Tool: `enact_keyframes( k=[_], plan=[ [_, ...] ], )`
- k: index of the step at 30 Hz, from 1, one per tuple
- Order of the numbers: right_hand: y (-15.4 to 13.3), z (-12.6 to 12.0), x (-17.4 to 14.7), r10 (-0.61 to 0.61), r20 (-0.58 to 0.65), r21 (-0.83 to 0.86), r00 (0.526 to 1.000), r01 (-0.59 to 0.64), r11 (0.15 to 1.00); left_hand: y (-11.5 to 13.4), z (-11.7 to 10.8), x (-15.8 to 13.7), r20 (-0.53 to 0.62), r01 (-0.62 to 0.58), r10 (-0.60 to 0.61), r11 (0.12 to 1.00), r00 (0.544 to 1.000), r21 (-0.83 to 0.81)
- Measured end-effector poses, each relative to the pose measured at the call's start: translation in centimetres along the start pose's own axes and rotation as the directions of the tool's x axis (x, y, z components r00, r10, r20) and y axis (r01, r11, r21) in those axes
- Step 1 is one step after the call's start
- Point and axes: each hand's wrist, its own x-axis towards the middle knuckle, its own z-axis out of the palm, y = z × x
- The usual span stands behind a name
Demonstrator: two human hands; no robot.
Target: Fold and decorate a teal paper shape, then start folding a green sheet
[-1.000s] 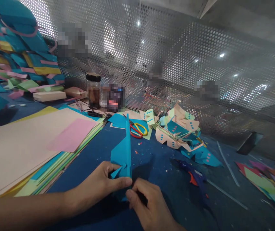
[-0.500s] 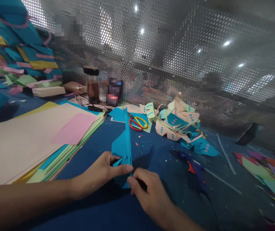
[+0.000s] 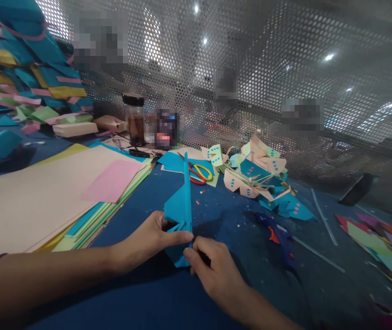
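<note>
A folded blue paper piece (image 3: 178, 204) with a long narrow upright strip is held between both hands above the dark blue table. My left hand (image 3: 160, 233) grips its left side, thumb laid across the front near the strip's lower end. At the lower right edge, my right hand (image 3: 211, 263) pinches the paper between thumb and curled fingers; the fingertips are partly hidden. Scissors with red and yellow handles (image 3: 201, 173) lie just behind the strip, on blue and pale paper sheets (image 3: 171, 160).
A stack of coloured paper (image 3: 62, 183) lies at left. Folded paper pieces with small squares (image 3: 251, 169) are heaped at back right. A blue glue gun (image 3: 280, 236) and glue sticks (image 3: 323, 215) lie right. Behind are a jar (image 3: 134, 119), a phone (image 3: 166, 128) and a perforated metal screen (image 3: 189, 59).
The view has shifted slightly, so the table things appear a little further right. Both hands keep their hold on the blue paper, with hardly any change in grip.
</note>
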Motion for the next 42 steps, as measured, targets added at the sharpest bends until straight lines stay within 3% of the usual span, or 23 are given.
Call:
enact_keyframes(
  k=[16,23,37,42],
  plan=[
    [0.33,0.53,0.23,0.070,-0.011,-0.097,0.997,-0.071,0.993,-0.54,-0.22,0.17,-0.028,-0.048,0.049,0.998,0.998,0.037],
    [0.23,0.85,0.41,0.148,-0.012,-0.051,0.989,-0.149,0.988,-0.47,-0.20,0.00,-0.042,-0.024,0.025,0.999,0.999,0.023],
    [0.11,0.66,0.39,0.132,-0.040,-0.021,0.990,-0.133,0.991,0.21,0.16,-0.03,-0.063,0.002,-0.002,1.000,0.998,-0.007],
    [-0.28,0.06,0.29,0.122,0.026,0.070,0.992,-0.124,0.990,0.22,0.07,-0.13,-0.082,0.004,-0.004,1.000,0.997,-0.003]
  ],
)
